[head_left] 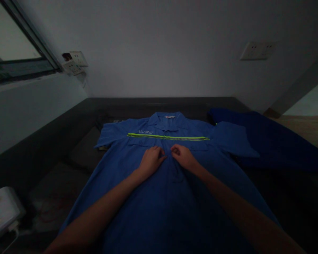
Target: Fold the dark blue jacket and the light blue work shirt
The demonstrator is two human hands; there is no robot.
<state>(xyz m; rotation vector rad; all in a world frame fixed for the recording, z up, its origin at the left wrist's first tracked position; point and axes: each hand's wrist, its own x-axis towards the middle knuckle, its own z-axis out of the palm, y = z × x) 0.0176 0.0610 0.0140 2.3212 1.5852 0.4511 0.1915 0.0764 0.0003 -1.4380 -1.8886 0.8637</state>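
Note:
A blue short-sleeved work shirt [137,165] lies front side up, its collar away from me and its sleeves spread out. A yellow-green striped band crosses the chest, with lettering above it on the left. My left hand [151,161] is at the front opening below the band, thumb and fingers curled together on the cloth. Just across the opening, my right hand [184,158] pinches the shirt's other front edge, where the fabric is creased and slightly raised. Dim light hides any button between the fingertips.
Darker blue cloth [265,141] lies under and beyond the right sleeve. A white device with a cable [5,208] stands at the lower left. Wall sockets [258,50] and a plugged adapter [72,66] are on the walls. A window [13,46] is at the upper left.

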